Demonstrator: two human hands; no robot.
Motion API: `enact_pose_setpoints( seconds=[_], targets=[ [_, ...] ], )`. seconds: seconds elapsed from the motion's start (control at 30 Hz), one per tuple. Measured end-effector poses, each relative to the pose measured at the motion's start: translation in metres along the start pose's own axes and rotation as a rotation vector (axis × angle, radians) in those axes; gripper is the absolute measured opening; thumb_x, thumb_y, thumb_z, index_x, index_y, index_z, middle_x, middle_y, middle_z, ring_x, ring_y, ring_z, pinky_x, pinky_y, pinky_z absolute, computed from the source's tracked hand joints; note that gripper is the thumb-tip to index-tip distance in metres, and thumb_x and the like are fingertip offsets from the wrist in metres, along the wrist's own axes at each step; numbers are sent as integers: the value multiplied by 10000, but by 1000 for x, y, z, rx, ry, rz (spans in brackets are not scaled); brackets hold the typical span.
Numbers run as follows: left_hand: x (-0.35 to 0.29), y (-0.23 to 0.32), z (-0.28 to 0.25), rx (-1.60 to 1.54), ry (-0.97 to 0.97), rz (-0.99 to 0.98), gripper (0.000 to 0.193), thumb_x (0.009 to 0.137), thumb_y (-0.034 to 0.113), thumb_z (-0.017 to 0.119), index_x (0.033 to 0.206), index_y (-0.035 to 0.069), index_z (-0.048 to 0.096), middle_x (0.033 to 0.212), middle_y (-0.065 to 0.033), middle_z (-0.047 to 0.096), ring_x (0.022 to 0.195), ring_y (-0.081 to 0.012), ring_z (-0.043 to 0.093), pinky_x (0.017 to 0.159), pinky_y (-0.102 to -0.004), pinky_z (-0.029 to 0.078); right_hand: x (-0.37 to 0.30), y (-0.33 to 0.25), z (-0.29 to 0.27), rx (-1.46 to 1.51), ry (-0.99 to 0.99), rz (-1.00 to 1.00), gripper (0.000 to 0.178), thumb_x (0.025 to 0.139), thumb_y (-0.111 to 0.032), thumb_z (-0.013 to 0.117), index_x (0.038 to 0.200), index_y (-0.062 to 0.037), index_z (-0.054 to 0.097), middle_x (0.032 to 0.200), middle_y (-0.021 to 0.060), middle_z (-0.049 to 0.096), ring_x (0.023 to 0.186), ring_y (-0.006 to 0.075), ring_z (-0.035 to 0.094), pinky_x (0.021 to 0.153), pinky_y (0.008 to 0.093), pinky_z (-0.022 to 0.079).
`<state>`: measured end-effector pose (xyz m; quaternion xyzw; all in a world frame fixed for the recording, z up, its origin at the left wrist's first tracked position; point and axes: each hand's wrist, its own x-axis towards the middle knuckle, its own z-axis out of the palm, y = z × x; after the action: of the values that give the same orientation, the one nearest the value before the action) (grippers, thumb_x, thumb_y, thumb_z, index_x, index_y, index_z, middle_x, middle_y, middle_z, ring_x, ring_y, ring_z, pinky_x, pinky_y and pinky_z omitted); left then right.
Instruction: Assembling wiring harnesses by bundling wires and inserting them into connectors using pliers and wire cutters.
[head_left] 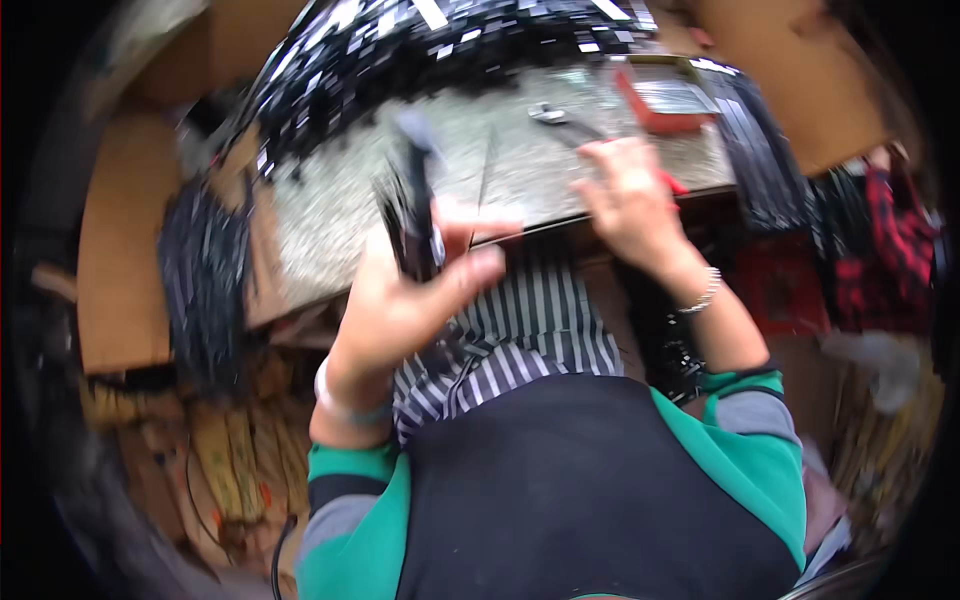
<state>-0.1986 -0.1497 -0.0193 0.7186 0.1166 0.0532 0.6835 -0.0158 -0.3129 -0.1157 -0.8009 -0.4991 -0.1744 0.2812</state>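
Observation:
A bundle of thin black strips [412,215] stands upright in my left hand [385,300], held against the palm with the thumb stretched to the right. Motion blur hides the exact kind of these pieces. To the right, my right hand [632,200] is closed over a hand tool [552,114] at the table's near edge. The tool's metal head points to the far left past my fingers, and a red handle end shows beside the hand. Its kind is too blurred to name.
A big heap of shiny black pieces [400,65] covers the far side of the grey tabletop [320,225]. An open red box [665,122] stands at the right. Long black strips hang over both sides, a left bundle [205,270] and a right bundle [755,150].

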Motion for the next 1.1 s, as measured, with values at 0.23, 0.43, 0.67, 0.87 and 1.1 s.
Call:
enact_pose_setpoints(
  seconds=[0.23, 0.43, 0.67, 0.87, 1.1],
  targets=[
    [2, 8, 70, 933, -566, 858, 573, 538, 192, 743, 1085, 95, 601, 880, -70, 531, 823, -224, 560, 699, -343, 481, -6, -70, -6, 2304, -784, 688, 764, 810, -653, 409, 1264, -40, 382, 1035, 131, 575, 746, 140, 575, 652, 254, 489],
    [-8, -3, 34, 676, -484, 917, 418, 651, 194, 733, 1034, 65, 629, 810, -51, 556, 723, -198, 558, 633, -285, 478, -6, 16, -83, 1206, -154, 879, 298, 866, -198, 566, 1088, -35, 453, 698, 38, 540, 480, 64, 447, 394, 183, 355],
    [-7, -50, 6, 676, -300, 796, 336, 697, 167, 709, 1004, 69, 615, 825, -65, 552, 689, -212, 555, 580, -296, 471, -10, 202, -113, -423, -194, 411, 532, 836, -218, 566, 1300, -56, 363, 1173, 246, 506, 1073, 389, 499, 895, 415, 413],
    [0, -86, -72, 1005, 338, 562, 304, 767, 255, 650, 980, 46, 592, 910, -112, 555, 804, -284, 555, 693, -358, 472, -47, 253, -112, -993, -407, 657, 535, 900, -401, 437, 1357, -153, 310, 1304, 147, 389, 1184, 342, 376, 934, 497, 347],
    [14, -109, -213, 1186, 888, -420, 597, 777, 507, 555, 917, -71, 597, 942, -244, 594, 878, -381, 585, 769, -436, 470, 18, 70, -67, -245, -122, 142, 397, 867, -231, 549, 1201, -23, 497, 1173, 164, 501, 1096, 305, 428, 953, 365, 330]
  ],
)
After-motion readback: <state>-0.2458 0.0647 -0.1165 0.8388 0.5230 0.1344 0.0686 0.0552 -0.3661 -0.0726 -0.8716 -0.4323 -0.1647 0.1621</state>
